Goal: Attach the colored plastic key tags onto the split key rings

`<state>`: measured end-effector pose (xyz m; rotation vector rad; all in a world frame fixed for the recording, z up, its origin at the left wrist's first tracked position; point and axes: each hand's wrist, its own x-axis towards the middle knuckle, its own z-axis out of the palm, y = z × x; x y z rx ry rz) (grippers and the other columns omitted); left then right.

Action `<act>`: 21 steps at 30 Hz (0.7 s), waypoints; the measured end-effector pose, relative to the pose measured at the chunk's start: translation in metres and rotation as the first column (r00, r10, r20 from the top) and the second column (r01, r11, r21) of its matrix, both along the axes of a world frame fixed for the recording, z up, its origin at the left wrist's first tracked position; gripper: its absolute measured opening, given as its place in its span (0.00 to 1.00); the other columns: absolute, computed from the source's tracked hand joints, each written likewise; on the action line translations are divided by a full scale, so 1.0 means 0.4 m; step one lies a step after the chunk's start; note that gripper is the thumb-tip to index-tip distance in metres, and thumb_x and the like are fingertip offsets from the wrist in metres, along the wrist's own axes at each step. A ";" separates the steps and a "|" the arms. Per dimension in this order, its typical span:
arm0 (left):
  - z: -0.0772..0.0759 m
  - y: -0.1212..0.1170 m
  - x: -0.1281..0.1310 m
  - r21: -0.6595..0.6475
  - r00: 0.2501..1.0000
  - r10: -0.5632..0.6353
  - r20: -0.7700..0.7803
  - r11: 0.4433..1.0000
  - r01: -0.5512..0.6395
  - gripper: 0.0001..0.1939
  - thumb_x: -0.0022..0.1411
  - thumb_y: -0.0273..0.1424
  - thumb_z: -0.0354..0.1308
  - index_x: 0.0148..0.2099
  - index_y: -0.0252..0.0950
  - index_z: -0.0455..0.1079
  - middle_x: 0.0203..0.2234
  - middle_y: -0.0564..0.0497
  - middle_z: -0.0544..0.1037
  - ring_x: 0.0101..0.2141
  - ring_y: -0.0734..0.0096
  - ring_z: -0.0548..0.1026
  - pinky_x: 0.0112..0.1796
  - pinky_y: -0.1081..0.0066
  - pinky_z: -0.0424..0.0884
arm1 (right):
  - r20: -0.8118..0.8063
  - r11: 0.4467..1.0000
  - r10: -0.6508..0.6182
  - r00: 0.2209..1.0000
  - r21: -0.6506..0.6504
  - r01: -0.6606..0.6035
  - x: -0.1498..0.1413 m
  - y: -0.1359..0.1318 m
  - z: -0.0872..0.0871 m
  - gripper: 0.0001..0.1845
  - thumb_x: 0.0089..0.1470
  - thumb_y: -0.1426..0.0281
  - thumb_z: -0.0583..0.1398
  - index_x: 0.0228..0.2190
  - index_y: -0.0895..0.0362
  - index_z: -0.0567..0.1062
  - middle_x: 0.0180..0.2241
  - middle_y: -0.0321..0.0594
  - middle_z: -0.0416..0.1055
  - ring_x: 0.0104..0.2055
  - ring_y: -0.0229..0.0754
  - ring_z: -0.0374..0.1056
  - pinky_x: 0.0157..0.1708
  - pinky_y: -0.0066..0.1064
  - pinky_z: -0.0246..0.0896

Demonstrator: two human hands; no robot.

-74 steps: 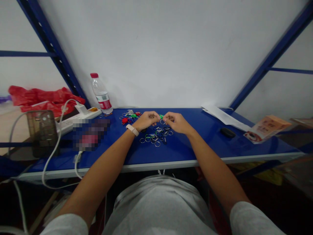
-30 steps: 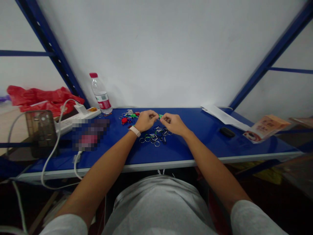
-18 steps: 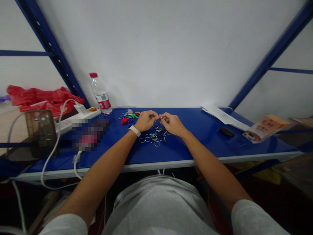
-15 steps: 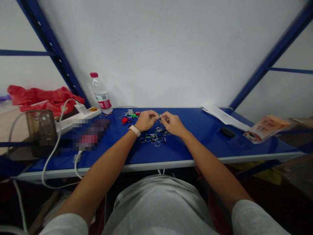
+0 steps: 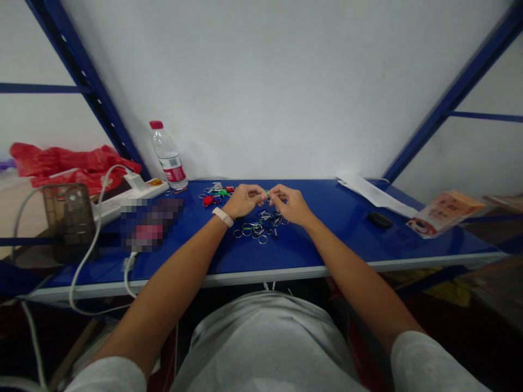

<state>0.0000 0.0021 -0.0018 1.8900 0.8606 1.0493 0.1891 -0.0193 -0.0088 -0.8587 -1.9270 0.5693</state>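
Observation:
My left hand (image 5: 244,200) and my right hand (image 5: 291,203) meet over the middle of the blue shelf (image 5: 347,239), fingers pinched together on a small green piece (image 5: 267,193) held between them. What my right fingertips pinch beside it is too small to make out. Just below the hands lies a heap of small metal rings (image 5: 259,226) mixed with dark and green bits. A second cluster of red, green and silver pieces (image 5: 215,195) lies left of my left hand. A pale band sits on my left wrist.
A water bottle (image 5: 167,157) stands at the back left beside a white power strip (image 5: 122,198) with trailing cables. A phone (image 5: 70,220) leans at the left. Red plastic (image 5: 65,163) lies behind it. Papers (image 5: 373,194), a small black object (image 5: 379,220) and an orange box (image 5: 443,212) lie right.
My hands have drawn closer together and stay pinched around the green piece; my right hand shifted slightly left and up. Nothing else on the shelf has moved.

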 end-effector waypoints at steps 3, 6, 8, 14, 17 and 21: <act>0.005 0.001 0.000 -0.039 0.999 -0.016 0.028 0.999 0.017 0.15 0.56 0.38 0.63 0.34 0.29 0.74 0.25 0.48 0.78 0.27 0.72 0.74 0.34 0.69 0.70 | -0.039 1.000 -0.010 0.999 -0.025 0.009 -0.002 0.000 0.002 0.12 0.60 0.61 0.57 0.34 0.57 0.72 0.27 0.38 0.74 0.26 0.37 0.69 0.28 0.29 0.64; 0.008 0.003 0.000 -0.064 0.997 -0.044 0.071 0.997 0.048 0.16 0.55 0.40 0.64 0.35 0.29 0.73 0.26 0.48 0.77 0.27 0.73 0.73 0.34 0.69 0.70 | -0.061 0.999 -0.035 0.998 -0.026 0.034 -0.001 0.005 0.001 0.11 0.60 0.62 0.57 0.36 0.58 0.72 0.27 0.39 0.74 0.26 0.37 0.69 0.28 0.29 0.64; 0.007 0.004 0.002 -0.078 0.994 -0.069 0.087 0.994 0.076 0.16 0.55 0.40 0.65 0.35 0.29 0.72 0.26 0.49 0.76 0.26 0.75 0.72 0.32 0.70 0.70 | -0.027 0.998 -0.061 0.998 -0.001 0.061 0.002 0.009 0.000 0.10 0.60 0.64 0.57 0.38 0.57 0.74 0.27 0.38 0.75 0.25 0.37 0.69 0.28 0.30 0.63; 0.000 0.003 0.006 -0.105 0.987 -0.137 0.087 0.984 0.146 0.13 0.54 0.37 0.66 0.35 0.31 0.72 0.30 0.49 0.76 0.32 0.73 0.73 0.33 0.70 0.71 | 0.091 0.986 -0.149 0.985 0.082 0.142 0.008 0.012 0.000 0.09 0.57 0.69 0.58 0.37 0.57 0.77 0.27 0.37 0.76 0.23 0.37 0.67 0.26 0.28 0.60; 0.002 0.002 0.005 -0.093 0.988 -0.134 0.082 0.986 0.142 0.14 0.55 0.37 0.65 0.36 0.31 0.71 0.30 0.49 0.76 0.32 0.72 0.73 0.33 0.70 0.72 | 0.079 0.983 -0.166 0.983 0.089 0.159 0.010 0.010 0.005 0.09 0.56 0.68 0.60 0.37 0.57 0.78 0.27 0.38 0.77 0.24 0.37 0.68 0.27 0.28 0.60; 0.007 0.001 0.005 -0.101 0.988 -0.110 0.111 0.987 0.122 0.14 0.57 0.36 0.64 0.38 0.30 0.69 0.30 0.49 0.75 0.30 0.74 0.73 0.33 0.71 0.72 | 0.047 0.984 -0.157 0.987 0.088 0.152 0.013 0.007 0.010 0.08 0.55 0.68 0.61 0.35 0.58 0.79 0.28 0.39 0.78 0.25 0.37 0.69 0.28 0.28 0.61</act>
